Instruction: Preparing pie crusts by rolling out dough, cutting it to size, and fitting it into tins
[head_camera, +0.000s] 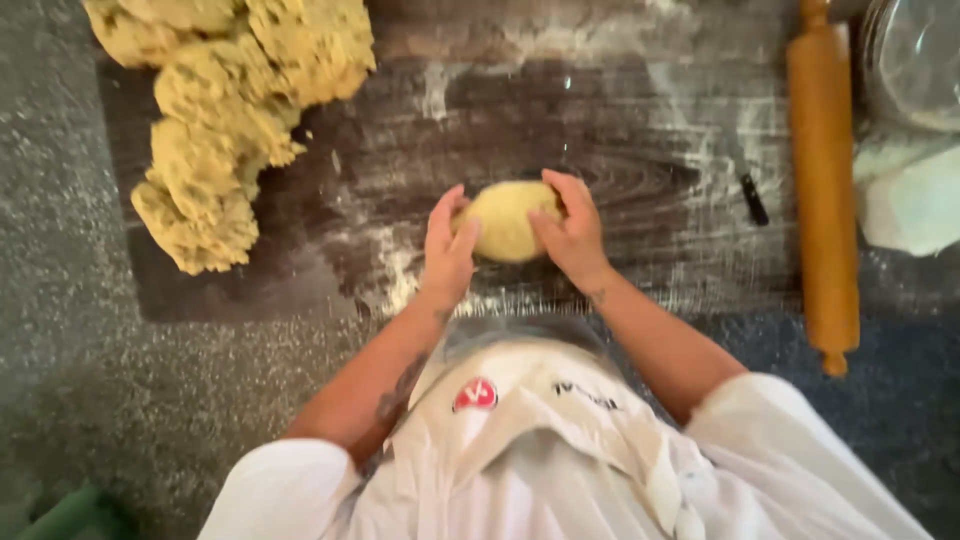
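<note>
- The left hand and the right hand are cupped around a small yellow dough ball, one on each side, fingers pressed against it.
- The ball sits between the two palms on a dark floured wooden board.
- Up and off to the left of the left hand there's a big lumpy dough pile, well apart from the ball.
- Out past the right hand lies a wooden rolling pin, with a small dark knife between it and that hand.
</note>
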